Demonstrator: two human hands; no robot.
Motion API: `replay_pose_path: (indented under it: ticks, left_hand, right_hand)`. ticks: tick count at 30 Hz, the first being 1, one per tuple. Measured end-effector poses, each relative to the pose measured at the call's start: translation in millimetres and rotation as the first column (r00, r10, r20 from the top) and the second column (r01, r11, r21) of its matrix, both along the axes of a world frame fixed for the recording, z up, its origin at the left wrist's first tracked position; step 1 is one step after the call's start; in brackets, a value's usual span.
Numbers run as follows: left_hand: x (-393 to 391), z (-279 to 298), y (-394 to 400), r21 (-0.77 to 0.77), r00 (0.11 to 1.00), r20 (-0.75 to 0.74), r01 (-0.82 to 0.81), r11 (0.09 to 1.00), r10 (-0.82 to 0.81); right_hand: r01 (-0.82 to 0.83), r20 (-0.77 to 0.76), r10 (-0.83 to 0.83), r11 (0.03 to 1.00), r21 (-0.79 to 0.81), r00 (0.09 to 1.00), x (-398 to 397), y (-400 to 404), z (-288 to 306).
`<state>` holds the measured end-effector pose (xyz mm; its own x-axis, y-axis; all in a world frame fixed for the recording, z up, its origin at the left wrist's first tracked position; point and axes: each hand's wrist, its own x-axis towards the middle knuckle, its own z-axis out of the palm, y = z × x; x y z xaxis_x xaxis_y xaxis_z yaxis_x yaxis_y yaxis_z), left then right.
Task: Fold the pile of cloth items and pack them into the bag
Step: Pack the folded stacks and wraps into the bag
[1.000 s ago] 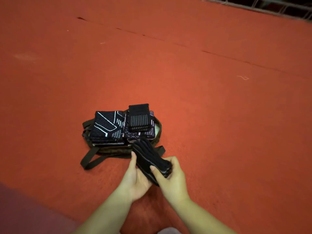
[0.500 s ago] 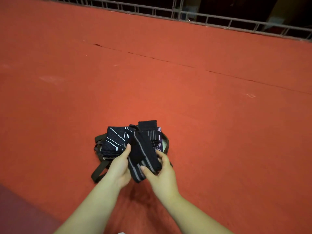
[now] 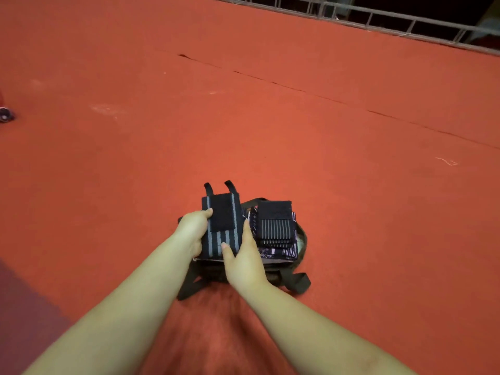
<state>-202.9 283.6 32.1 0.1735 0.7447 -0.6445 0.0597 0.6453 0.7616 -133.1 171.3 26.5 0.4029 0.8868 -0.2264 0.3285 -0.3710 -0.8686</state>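
A dark olive bag (image 3: 301, 239) lies on the red floor with its straps spread out. On it sit two stacks of folded dark cloths. The right stack (image 3: 274, 230) is topped by a black striped piece. On the left stack lies a folded black cloth with grey stripes (image 3: 221, 226), two small loops at its far edge. My left hand (image 3: 193, 228) holds its left side, thumb on top. My right hand (image 3: 242, 255) grips its right side and near corner, thumb on the fabric. The cloths beneath it are mostly hidden.
Red carpet (image 3: 270, 125) stretches all around, with a seam running diagonally across the far part. A metal railing (image 3: 378, 20) borders the far edge. A small dark object (image 3: 5, 115) sits at the far left edge. A darker strip of floor (image 3: 21, 307) lies at the near left.
Both hands have carried the striped folded cloth forward from in front of the bag and set it flat on top of the left stack.
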Motion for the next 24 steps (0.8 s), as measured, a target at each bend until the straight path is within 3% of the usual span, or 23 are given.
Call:
replay_pose_path:
  ticks: [7,9,11,13,15,18,21,24]
  left_hand:
    - [0.9,-18.8,21.1,0.257,0.95,-0.213,0.279,0.925,-0.227]
    - [-3.6,-25.3,21.5,0.352,0.858,-0.435,0.441,0.825,-0.273]
    - [-10.7,-37.5,24.4,0.394,0.709,-0.661,0.608,0.689,-0.247]
    - [-17.9,-43.8,27.0,0.398,0.653,-0.727,0.655,0.643,-0.214]
    - [-24.9,-46.6,32.4,0.426,0.709,-0.676,0.598,0.679,-0.201]
    - [-35.7,-53.5,42.3,0.447,0.868,-0.487,0.341,0.827,-0.094]
    - [-49.4,-71.6,49.4,0.334,0.889,-0.454,0.231,0.914,-0.059]
    - [-54.1,-89.9,51.0,0.214,0.895,-0.427,0.237,0.948,-0.127]
  right_hand:
    - [0.014,-0.024,-0.016,0.997,-0.079,1.0,2.9,30.7,-14.2]
    - [-0.043,0.012,0.044,0.993,-0.112,0.999,4.8,31.4,-16.2]
    - [-0.107,0.111,0.12,0.988,-0.115,0.986,4.7,30.4,-16.6]
    - [-0.17,0.257,0.189,0.981,-0.093,0.948,3.1,30.7,-15.1]
    - [-0.248,0.397,0.258,0.966,-0.079,0.881,2.6,35.0,-12.6]
    - [-0.38,0.517,0.382,0.918,-0.117,0.766,5.5,48.2,-10.6]
    - [-0.442,0.547,0.521,0.852,-0.282,0.655,11.8,59.0,-18.3]
    - [-0.454,0.51,0.606,0.795,-0.402,0.611,17.7,60.9,-32.3]
